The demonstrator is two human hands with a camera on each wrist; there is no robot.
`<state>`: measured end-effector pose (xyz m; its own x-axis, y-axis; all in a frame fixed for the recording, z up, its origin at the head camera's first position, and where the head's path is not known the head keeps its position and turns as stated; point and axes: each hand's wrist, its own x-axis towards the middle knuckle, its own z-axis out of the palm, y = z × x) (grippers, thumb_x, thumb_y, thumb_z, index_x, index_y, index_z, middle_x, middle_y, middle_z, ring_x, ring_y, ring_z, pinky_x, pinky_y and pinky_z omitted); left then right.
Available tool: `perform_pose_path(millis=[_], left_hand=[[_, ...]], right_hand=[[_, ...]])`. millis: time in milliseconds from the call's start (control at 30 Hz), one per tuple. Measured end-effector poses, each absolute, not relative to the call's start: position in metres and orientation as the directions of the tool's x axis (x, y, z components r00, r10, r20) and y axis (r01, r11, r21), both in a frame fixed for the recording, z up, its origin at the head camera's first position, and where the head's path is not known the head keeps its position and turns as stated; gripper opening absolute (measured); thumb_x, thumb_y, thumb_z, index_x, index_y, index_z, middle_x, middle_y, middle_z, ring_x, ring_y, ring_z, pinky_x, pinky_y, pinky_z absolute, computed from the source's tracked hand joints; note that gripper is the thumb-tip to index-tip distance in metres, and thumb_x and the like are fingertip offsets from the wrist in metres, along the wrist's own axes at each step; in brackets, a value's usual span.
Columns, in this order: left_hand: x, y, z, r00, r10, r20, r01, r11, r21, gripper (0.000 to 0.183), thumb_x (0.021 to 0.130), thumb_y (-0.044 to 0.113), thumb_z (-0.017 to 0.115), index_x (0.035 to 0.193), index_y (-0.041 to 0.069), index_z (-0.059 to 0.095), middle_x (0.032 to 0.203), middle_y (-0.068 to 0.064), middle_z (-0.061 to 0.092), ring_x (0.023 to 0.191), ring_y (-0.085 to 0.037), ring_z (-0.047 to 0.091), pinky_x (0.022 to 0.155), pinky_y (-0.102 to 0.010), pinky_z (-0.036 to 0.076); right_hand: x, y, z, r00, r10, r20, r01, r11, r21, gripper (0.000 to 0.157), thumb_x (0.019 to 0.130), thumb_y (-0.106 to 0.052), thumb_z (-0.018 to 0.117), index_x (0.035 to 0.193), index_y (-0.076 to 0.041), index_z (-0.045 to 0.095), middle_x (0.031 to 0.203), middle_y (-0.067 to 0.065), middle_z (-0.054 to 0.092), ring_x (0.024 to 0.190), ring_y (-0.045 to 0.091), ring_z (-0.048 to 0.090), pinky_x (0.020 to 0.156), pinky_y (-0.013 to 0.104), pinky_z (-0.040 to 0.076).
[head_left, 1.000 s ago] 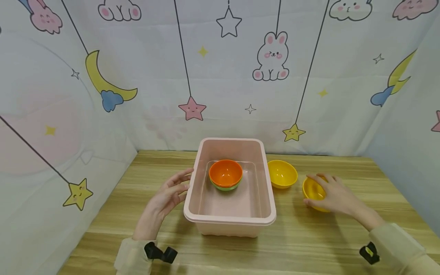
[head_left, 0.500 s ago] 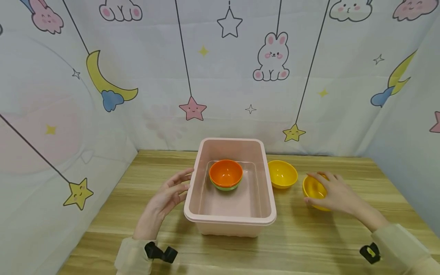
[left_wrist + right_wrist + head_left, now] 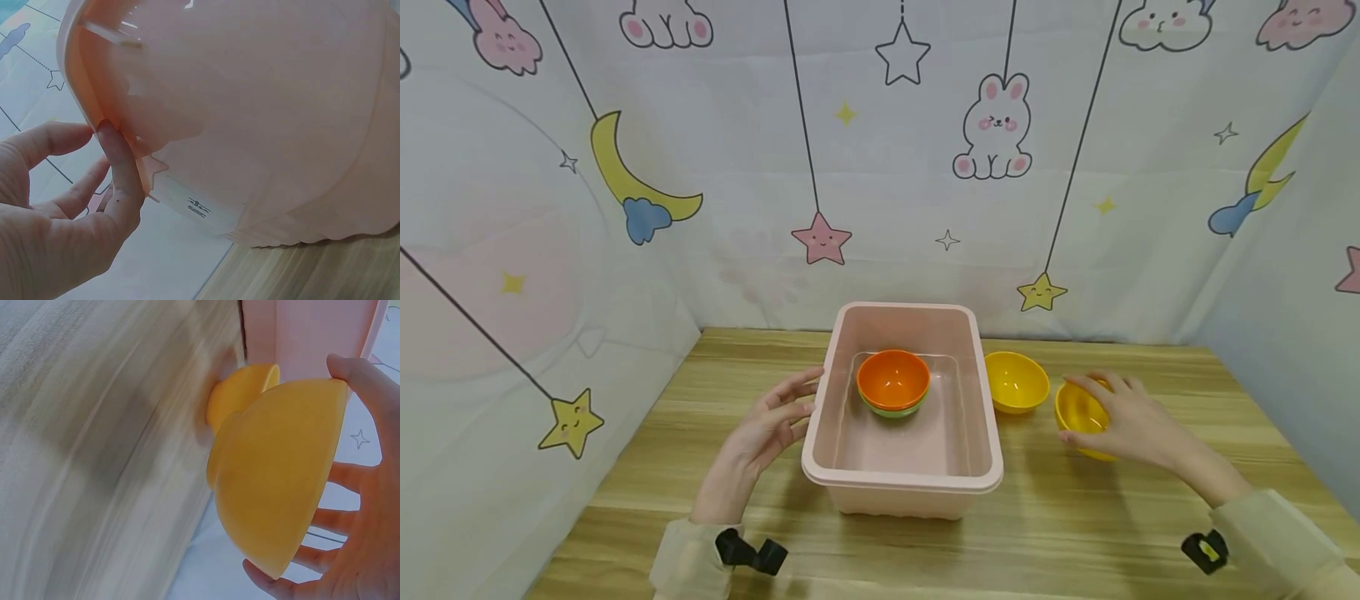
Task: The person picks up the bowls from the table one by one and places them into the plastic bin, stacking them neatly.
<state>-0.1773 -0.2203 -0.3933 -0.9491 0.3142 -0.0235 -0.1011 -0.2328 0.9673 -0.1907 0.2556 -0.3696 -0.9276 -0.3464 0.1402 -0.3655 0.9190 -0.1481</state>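
A pink bin (image 3: 895, 500) stands upright on a wood-grain table (image 3: 1045, 525), and I place everything else by it. Right of the bin, apart from its wall, the person's right hand (image 3: 1123, 425) grasps a yellow bowl (image 3: 1078, 412) — thumb on one side of the rim, fingers spread along the other. The right wrist view gives me the bowl's smooth, rounded outside; whether its foot touches the table I cannot tell. Left of the bin, the left hand (image 3: 771, 425) is relaxed, its fingertips touching the bin's rim from outside without wrapping round it. A second yellow bowl (image 3: 1017, 383) sits upright just right of the bin, between it and the grasped one; in my head view the bin's rim hides its left edge. Inside the bin, toward the far end, an orange bowl (image 3: 892, 379) nests in a green bowl (image 3: 892, 412) — only a strip of green shows. Behind the bin hangs a pale cloth (image 3: 737, 100) printed with stars, moons, clouds and a white rabbit.
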Motion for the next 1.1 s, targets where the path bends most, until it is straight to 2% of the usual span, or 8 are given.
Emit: perform_pose_path(millis=[300, 1100], left_hand=[[-0.177, -0.22, -0.393, -0.951, 0.309, -0.017, -0.089, -0.22, 0.972, 0.053, 0.093, 0.0, 0.05, 0.144, 0.007, 0.038, 0.126, -0.001, 0.048, 0.108, -0.01, 0.06, 0.089, -0.026, 0.053], [-0.177, -0.22, -0.393, -0.949, 0.314, -0.017, -0.09, -0.222, 0.971, 0.052, 0.093, 0.001, 0.05, 0.144, 0.007, 0.039, 0.123, 0.002, 0.049, 0.106, -0.009, 0.06, 0.088, -0.026, 0.054]], right_hand=[[-0.187, 0.247, -0.36, -0.929, -0.349, 0.122, -0.364, 0.922, -0.133, 0.083, 0.075, -0.064, 0.068, 0.139, -0.015, 0.048, 0.133, 0.026, 0.048, 0.116, 0.053, 0.044, 0.077, 0.072, 0.045], [-0.18, 0.236, -0.342, -0.916, -0.383, 0.116, -0.397, 0.908, -0.134, 0.087, 0.072, -0.071, 0.066, 0.14, -0.018, 0.048, 0.134, 0.024, 0.049, 0.116, 0.05, 0.044, 0.078, 0.07, 0.046]])
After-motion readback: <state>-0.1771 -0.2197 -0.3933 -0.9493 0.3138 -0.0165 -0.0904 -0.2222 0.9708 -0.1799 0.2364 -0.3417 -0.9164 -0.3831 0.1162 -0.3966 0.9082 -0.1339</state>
